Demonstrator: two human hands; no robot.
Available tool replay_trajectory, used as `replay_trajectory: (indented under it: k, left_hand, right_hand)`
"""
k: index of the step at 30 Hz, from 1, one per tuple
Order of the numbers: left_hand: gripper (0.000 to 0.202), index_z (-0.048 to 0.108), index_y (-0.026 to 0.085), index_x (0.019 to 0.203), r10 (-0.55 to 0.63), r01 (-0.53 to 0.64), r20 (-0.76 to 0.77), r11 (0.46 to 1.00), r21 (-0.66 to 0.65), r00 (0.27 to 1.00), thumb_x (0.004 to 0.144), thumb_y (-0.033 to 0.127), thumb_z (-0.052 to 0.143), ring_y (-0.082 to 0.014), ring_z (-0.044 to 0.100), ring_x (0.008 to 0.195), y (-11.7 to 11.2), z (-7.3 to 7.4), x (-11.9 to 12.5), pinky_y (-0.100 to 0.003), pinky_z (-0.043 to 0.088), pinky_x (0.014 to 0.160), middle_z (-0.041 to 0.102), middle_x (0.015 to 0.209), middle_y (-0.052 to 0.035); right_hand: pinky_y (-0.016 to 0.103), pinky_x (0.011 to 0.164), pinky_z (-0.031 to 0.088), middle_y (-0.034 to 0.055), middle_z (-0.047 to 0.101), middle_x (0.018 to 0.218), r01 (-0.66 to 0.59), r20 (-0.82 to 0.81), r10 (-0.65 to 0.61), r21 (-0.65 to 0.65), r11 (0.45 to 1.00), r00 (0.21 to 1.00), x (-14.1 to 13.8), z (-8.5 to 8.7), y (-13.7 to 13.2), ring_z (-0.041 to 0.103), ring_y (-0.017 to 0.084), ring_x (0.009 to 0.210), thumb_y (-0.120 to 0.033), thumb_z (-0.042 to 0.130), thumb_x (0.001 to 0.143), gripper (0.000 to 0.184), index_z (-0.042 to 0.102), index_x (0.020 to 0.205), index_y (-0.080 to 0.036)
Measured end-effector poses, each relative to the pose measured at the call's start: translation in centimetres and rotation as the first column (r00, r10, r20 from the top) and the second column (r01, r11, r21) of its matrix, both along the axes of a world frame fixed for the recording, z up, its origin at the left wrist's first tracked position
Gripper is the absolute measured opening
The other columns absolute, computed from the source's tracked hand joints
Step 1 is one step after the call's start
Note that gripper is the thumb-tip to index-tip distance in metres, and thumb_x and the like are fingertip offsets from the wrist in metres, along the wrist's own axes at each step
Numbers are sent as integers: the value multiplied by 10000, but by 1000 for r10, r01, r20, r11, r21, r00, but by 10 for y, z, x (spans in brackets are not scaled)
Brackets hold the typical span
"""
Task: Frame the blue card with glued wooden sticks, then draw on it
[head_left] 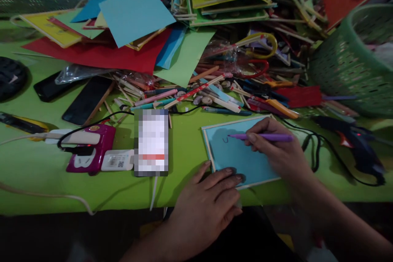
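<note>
A light blue card point(227, 151) with a pale stick frame lies on the green table point(184, 147) near its front edge. My right hand point(276, 151) is closed around a purple pen point(264, 136), whose tip touches the card's upper left, next to a small drawn mark. My left hand point(211, 200) lies flat with fingers stretched out, pressing on the card's lower left corner and the table edge.
A phone point(151, 142), a magenta power strip point(92, 147) with plugs and cables lie to the left. Behind is a heap of coloured paper point(135, 12), sticks, pencils and scissors point(260, 45). A green basket point(353, 61) and a black glue gun point(356, 143) are at the right.
</note>
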State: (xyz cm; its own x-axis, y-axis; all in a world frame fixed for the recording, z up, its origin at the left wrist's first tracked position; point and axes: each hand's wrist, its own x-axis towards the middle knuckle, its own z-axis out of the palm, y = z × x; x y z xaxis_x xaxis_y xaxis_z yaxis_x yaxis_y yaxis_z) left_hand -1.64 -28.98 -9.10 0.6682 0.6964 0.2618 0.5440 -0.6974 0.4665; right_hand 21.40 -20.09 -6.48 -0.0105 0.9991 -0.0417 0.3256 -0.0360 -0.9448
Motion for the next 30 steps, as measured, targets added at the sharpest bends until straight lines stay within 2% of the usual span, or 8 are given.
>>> replay_trajectory:
  k: [6, 13, 19, 24, 30]
  left_hand:
    - [202, 710, 279, 1108, 16, -15, 40, 1000, -17, 999, 1080, 389, 543, -116, 541, 1429, 1, 1, 1, -387, 240, 1312, 661, 1474, 83]
    - [193, 689, 272, 1109, 27, -25, 72, 1000, -17, 997, 1082, 400, 547, -85, 522, 1437, 1, 2, 1, -353, 169, 1333, 659, 1470, 121]
    - [206, 704, 271, 1117, 22, -20, 66, 999, -25, 998, 1084, 390, 539, -115, 542, 1429, 1, 0, 1, -393, 228, 1317, 659, 1476, 83]
    - [188, 703, 276, 1111, 27, -26, 61, 1000, -13, 998, 1076, 393, 559, -91, 513, 1448, 1, 0, 1, -366, 177, 1332, 649, 1484, 111]
    - [194, 707, 278, 1122, 20, -19, 44, 1000, -20, 999, 1077, 391, 555, -101, 525, 1440, 1, 1, 0, -376, 195, 1328, 652, 1483, 98]
  right_hand:
    - [277, 544, 474, -1, 687, 714, 47, -7, -46, 25, 999, 999, 2, -1, 4, 592, 149, 603, -459, 807, 856, 247, 676, 836, -251]
    - [295, 561, 474, 13, 707, 732, 21, -7, -21, 1, 1000, 1000, 0, -4, 4, 588, 158, 614, -484, 826, 838, 275, 681, 841, -249]
    - [310, 592, 493, 15, 713, 760, 4, -24, -5, -15, 1000, 1000, 2, -6, 3, 608, 176, 657, -470, 818, 854, 241, 691, 871, -266]
    - [315, 594, 493, 13, 709, 758, 0, -9, 0, -21, 1000, 1000, 1, -5, 4, 596, 173, 640, -482, 818, 848, 260, 690, 869, -258]
    - [342, 600, 484, 21, 700, 743, -18, 40, 18, -13, 1000, 999, 0, -2, 4, 587, 191, 644, -528, 801, 849, 295, 685, 829, -258]
